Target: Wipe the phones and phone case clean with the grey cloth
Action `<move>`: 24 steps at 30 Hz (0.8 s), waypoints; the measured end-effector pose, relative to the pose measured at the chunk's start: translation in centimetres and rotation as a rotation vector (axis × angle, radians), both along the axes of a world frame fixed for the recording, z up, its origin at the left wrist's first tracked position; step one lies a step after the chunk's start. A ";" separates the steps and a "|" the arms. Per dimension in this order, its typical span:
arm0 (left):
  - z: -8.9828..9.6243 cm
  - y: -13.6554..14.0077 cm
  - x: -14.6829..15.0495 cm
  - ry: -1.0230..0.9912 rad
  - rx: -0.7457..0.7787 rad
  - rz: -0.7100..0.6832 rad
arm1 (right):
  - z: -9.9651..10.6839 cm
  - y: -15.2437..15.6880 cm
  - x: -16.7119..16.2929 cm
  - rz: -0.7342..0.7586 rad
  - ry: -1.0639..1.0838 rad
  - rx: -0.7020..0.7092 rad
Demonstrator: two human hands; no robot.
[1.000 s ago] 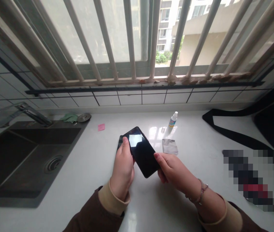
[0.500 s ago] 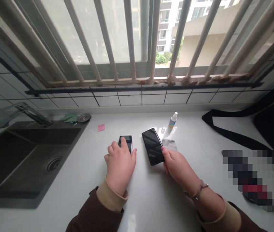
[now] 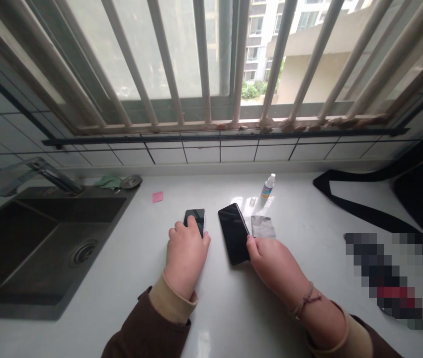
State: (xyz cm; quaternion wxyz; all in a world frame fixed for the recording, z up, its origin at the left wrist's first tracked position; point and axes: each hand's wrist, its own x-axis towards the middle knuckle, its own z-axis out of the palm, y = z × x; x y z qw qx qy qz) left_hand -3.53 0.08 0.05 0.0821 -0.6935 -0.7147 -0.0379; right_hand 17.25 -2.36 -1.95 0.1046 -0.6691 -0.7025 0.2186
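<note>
My right hand [image 3: 276, 261] grips a large black smartphone [image 3: 233, 233] by its lower right edge, the thumb on top. Its dark glossy screen faces up, and the phone is slightly tilted above the counter. Over a smaller phone [image 3: 199, 217] with a black screen and pale side edge lies my left hand [image 3: 188, 251]. The index finger is on that screen, the thumb at the right edge and the other fingers curled at the left; the phone's lower part is hidden. Beside the large phone is a grey cloth square [image 3: 263, 226]. A small white spray bottle [image 3: 268, 187] stands behind it.
A pink paper square [image 3: 157, 197] lies on the white counter [image 3: 211, 318]. At left are a dark sink [image 3: 56, 298], a faucet [image 3: 56, 176], a green cloth [image 3: 108, 182] and a metal strainer [image 3: 131, 182]. A black strap [image 3: 360, 211] and a blurred-out item [image 3: 388, 278] are at right.
The large phone has come slightly nearer to me and turned a little with my right hand, uncovering more of the grey cloth. My left thumb and fingers have drawn in closer around the small phone.
</note>
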 end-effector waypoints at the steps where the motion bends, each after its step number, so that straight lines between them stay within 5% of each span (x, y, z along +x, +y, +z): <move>1: 0.0 0.0 0.0 0.002 0.007 -0.011 | 0.0 -0.1 -0.1 0.007 -0.044 -0.012; 15: 0.1 -0.2 0.6 -0.210 0.072 -0.073 | 1.1 -1.0 -0.2 0.028 -0.124 -0.011; 19: 0.8 -0.9 0.9 -0.377 0.158 -0.297 | 1.5 -0.7 0.3 -0.077 0.220 0.086; 24: 0.9 -2.8 2.3 -0.552 0.127 -0.598 | 1.0 -0.5 0.5 -0.137 0.759 -0.059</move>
